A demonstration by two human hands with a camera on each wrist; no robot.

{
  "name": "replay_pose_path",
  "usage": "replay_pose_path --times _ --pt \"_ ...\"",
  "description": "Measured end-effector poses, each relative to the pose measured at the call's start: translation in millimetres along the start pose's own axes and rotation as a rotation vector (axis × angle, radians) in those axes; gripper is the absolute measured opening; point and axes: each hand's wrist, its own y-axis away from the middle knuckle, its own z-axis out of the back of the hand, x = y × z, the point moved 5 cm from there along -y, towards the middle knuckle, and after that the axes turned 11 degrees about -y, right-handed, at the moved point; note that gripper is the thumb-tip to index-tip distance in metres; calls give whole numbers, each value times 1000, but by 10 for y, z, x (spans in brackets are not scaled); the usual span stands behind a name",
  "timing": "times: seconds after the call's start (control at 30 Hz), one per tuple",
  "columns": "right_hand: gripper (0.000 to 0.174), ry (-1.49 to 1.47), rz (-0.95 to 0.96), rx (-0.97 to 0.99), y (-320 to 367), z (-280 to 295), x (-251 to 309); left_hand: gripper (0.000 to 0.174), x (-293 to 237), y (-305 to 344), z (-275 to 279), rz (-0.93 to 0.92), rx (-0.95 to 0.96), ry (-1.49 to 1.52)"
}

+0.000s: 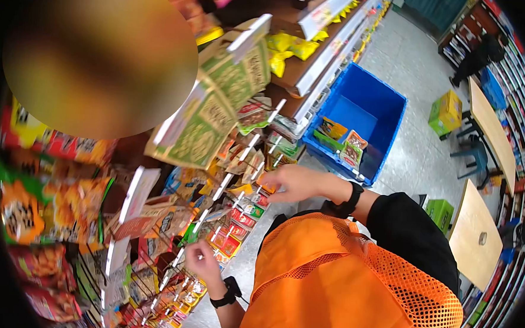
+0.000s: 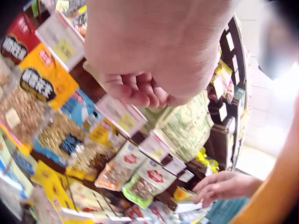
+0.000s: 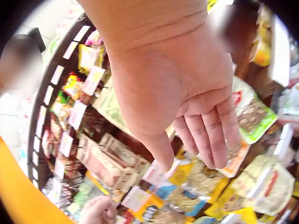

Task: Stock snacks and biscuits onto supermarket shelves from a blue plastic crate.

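Observation:
My right hand (image 1: 300, 182) reaches toward the snack rack, its fingertips overlapping the hanging packets in the head view. From the right wrist, the same hand (image 3: 196, 102) shows fairly straight fingers and a bare palm, in front of a green-edged nut packet (image 3: 252, 109) and yellow-topped packets (image 3: 203, 179). The left hand (image 1: 204, 262) is raised lower down beside the rack, fingers curled in. In the left wrist view its fingertips (image 2: 148, 98) fold toward the palm, and nothing shows in them. Beyond it hang white pouches with red logos (image 2: 149, 179) and an orange-topped nut packet (image 2: 51, 84).
A blue crate (image 1: 370, 98) with several packets (image 1: 352, 148) in it stands on the floor by the shelves. Green paper bags (image 1: 202, 128) and price tags (image 1: 136, 194) jut out from the rack. Wooden tables (image 1: 478, 235) and a stool (image 1: 470, 160) stand farther off.

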Motion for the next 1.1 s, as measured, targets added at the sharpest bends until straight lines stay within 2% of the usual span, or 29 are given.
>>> replay_pose_path --times 0.03,0.1,0.13,0.17,0.2,0.23,0.27,0.33,0.37,0.47,0.57,0.7,0.73,0.83,0.87,0.97,1.0,1.03,1.1 --pt "43 85 -89 -22 154 112 -267 18 12 59 -293 6 140 78" --pt "36 187 -263 -82 478 338 -835 19 -369 147 -836 112 491 127" --pt "33 203 -345 -123 624 446 -1155 19 -600 117 -1035 114 502 124" --pt "33 197 -355 -120 749 550 -1423 18 -923 102 -1275 -64 594 26" --pt "35 297 -489 -164 903 705 -1733 17 -1236 135 -1499 -241 684 -72" --pt "36 396 -615 -210 1010 851 -2062 17 -1443 121 -1676 -237 691 -79" --pt "36 384 -613 -204 1080 932 -2415 16 -1638 131 -1865 -242 764 -60" --pt "37 263 -816 -372 1269 1175 -3154 13 -1979 169 -2205 -226 888 -53" --pt "37 249 -815 -361 1238 1259 -3374 13 -2071 182 -2357 -215 893 -66" --pt "38 209 -1020 -361 1211 1596 -3927 18 -2358 217 -2756 -237 949 -63" --pt "38 271 -1023 -373 974 1779 -4307 19 -2458 234 -2952 -235 938 -178" --pt "35 384 -1091 -280 713 1874 -4818 18 -2365 342 -2980 -146 915 -300" --pt "30 442 -1057 -209 669 1859 -4909 18 -2294 389 -2965 -123 915 -334" --pt "25 470 -1029 -209 590 1750 -5300 18 -2210 511 -2929 -38 924 -412" --pt "29 468 -986 -165 598 1695 -5393 19 -2197 539 -2936 -15 933 -419" --pt "32 476 -949 -200 613 1659 -5479 20 -2226 548 -3003 -20 969 -451" --pt "32 465 -861 -268 660 1626 -5516 20 -2265 521 -3026 -17 966 -456" --pt "32 466 -853 -271 738 1670 -5527 22 -2324 466 -3086 -43 980 -446" --pt "28 420 -777 -278 717 1751 -5291 23 -2409 356 -3159 -52 958 -451"
